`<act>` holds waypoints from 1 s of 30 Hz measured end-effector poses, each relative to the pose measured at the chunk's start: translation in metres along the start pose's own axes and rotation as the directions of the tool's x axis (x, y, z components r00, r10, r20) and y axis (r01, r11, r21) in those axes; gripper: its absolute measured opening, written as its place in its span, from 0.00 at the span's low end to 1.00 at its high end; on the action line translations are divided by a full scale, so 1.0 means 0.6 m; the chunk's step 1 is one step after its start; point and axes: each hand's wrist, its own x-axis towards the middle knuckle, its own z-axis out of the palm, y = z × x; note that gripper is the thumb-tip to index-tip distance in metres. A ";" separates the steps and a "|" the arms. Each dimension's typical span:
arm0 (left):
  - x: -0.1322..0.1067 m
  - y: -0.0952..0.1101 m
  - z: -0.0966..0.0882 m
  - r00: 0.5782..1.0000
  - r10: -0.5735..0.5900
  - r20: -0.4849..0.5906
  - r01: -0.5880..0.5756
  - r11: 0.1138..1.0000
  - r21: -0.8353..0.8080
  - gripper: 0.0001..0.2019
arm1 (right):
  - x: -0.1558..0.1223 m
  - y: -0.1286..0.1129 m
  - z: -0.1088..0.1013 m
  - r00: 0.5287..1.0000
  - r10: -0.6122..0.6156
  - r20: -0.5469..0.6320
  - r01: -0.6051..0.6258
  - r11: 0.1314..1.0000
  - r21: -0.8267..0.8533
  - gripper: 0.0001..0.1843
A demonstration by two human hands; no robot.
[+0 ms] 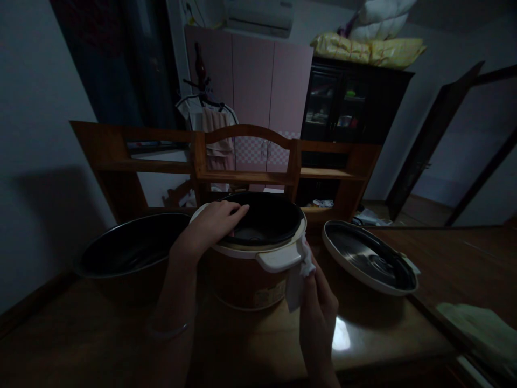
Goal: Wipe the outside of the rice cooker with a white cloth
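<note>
A rice cooker body with a white rim and a white side handle stands in the middle of the wooden table, its dark inside showing from above. Over its left rim lies my left hand, thumb and fingers apart, some fingertips hidden inside the cooker. My right hand pinches a white cloth against the outer rim, just right of the handle. To the left sits a black inner pot. The cooker's round lid rests on the right, its inner side facing up.
A wooden shelf runs along the back of the table. At the lower right, a pale green cloth or bag lies beyond the table's edge. Pink wardrobes and a dark cabinet stand farther back.
</note>
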 end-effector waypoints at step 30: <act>0.005 -0.003 0.012 1.000 0.002 -0.024 0.000 0.999 0.055 0.25 | -0.020 -0.023 0.028 0.654 -0.602 0.459 0.756 0.543 -0.365 0.32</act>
